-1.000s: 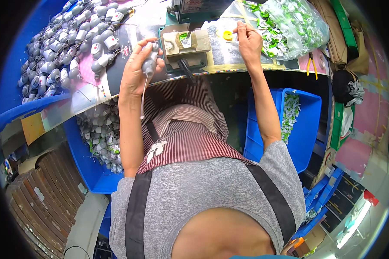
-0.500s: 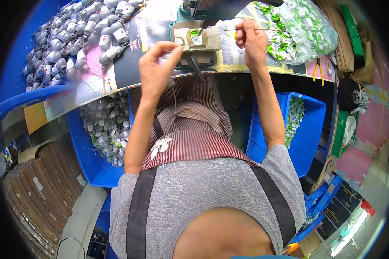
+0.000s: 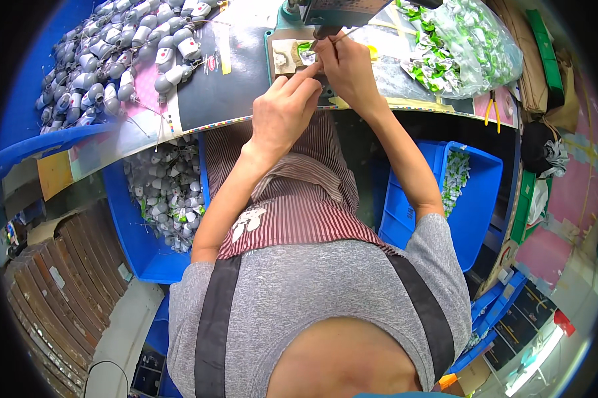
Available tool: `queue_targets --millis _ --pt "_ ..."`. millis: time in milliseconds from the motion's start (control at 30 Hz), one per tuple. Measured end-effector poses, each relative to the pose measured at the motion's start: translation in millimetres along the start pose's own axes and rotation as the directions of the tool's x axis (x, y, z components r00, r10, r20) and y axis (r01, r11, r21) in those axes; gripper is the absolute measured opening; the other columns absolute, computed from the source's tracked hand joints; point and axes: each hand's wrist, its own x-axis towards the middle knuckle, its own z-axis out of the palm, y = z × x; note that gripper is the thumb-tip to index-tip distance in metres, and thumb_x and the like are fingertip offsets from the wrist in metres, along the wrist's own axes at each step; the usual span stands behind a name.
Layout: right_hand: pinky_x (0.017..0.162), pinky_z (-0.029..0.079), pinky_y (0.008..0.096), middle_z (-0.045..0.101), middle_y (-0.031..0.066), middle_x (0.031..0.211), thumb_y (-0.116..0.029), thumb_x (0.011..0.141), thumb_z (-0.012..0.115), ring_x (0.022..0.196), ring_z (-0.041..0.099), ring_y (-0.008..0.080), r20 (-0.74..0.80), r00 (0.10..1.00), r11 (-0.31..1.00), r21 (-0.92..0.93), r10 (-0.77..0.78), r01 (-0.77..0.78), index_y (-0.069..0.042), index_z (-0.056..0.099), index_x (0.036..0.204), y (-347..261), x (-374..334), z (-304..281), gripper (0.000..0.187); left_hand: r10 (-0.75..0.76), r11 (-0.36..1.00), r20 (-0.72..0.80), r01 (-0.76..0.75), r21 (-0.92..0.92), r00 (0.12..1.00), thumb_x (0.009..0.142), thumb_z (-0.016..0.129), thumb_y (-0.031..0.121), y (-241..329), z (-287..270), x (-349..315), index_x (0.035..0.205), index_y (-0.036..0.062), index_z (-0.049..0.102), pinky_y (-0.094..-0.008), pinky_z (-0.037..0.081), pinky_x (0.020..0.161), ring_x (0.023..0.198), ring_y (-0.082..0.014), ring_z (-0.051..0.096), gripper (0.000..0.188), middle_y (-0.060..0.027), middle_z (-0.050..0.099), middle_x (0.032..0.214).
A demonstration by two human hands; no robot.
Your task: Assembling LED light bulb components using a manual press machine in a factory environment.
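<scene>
Both my hands meet at a small block fixture (image 3: 285, 58) under the head of a bench machine (image 3: 342, 12). My right hand (image 3: 353, 74) is closed around a thin stick (image 3: 349, 32), its fingertips just below the machine's tip. From the left, my left hand (image 3: 282, 118) reaches in with the index finger stretched to the fixture's edge and the other fingers curled; whatever it pinches is hidden. A small green and white piece (image 3: 305, 53) lies in the fixture, partly covered by my fingers.
Grey and white corded parts (image 3: 113, 60) are heaped at the left of the bench. To the right sit green and white pieces (image 3: 431, 56) and a clear bag (image 3: 488, 56). Yellow-handled pliers (image 3: 492, 109) hang at the edge. Blue bins (image 3: 154, 265) (image 3: 481, 199) stand below.
My right hand has moved left and nearer the fixture with the stick. My left hand has shifted right and down, its index finger now at the fixture.
</scene>
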Motion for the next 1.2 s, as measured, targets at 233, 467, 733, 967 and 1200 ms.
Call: queue_targets --millis 233,467,733,967,1200 --pt "0.042 0.037 0.0224 0.063 0.0070 0.061 -0.022 0.107 0.038 0.048 0.056 0.0104 0.228 0.927 0.721 0.582 0.299 -0.376 -0.001 0.066 0.087 -5 13 -31 0.040 -0.060 0.980 -0.101 0.039 -0.197 0.993 0.082 0.075 0.009 -2 -3 4 0.089 0.0068 0.068 -0.0364 0.055 0.069 0.078 -0.0266 0.065 0.010 -0.0072 0.073 0.101" --pt "0.054 0.047 0.0253 0.063 0.0005 0.083 -0.022 0.100 0.056 0.062 0.058 0.0100 0.125 0.978 0.456 0.869 0.167 -0.189 -0.012 0.064 0.116 -13 118 -118 0.020 -0.701 0.527 0.197 0.683 -0.505 0.686 0.085 0.075 0.018 -14 -13 22 0.093 0.0010 0.074 -0.0268 0.049 0.061 0.064 -0.0098 0.062 0.019 -0.0041 0.070 0.073" --pt "0.046 0.024 0.0256 0.051 -0.0048 0.058 -0.034 0.102 0.061 0.049 0.038 0.0030 -0.395 0.833 0.912 -0.033 -0.387 0.408 -0.009 0.058 0.062 -109 103 -144 0.047 -0.671 0.669 0.024 0.619 -0.412 0.741 0.082 0.074 0.024 -20 3 26 0.091 0.0045 0.075 -0.0306 0.052 0.067 0.067 -0.0162 0.067 0.021 -0.0097 0.072 0.079" --pt "0.048 0.036 0.0236 0.063 0.0029 0.054 -0.030 0.094 0.074 0.046 0.054 0.0087 -0.464 0.554 0.720 -0.374 -0.691 0.585 -0.001 0.070 0.065 -89 45 -137 0.041 -0.636 0.695 0.032 0.591 -0.410 0.771 0.083 0.072 0.024 -18 5 31 0.091 0.0065 0.075 -0.0354 0.053 0.070 0.070 -0.0223 0.067 0.020 -0.0106 0.073 0.084" --pt "0.052 0.047 0.0271 0.061 0.0008 0.063 -0.008 0.070 0.089 0.056 0.056 0.0155 0.055 0.521 0.350 -0.681 -0.852 0.643 -0.008 0.078 0.079 -72 3 -134 0.014 -0.461 0.870 -0.065 0.436 -0.230 0.885 0.085 0.071 0.021 -17 4 29 0.090 0.0074 0.069 -0.0440 0.050 0.076 0.088 -0.0332 0.061 0.015 -0.0097 0.070 0.091"
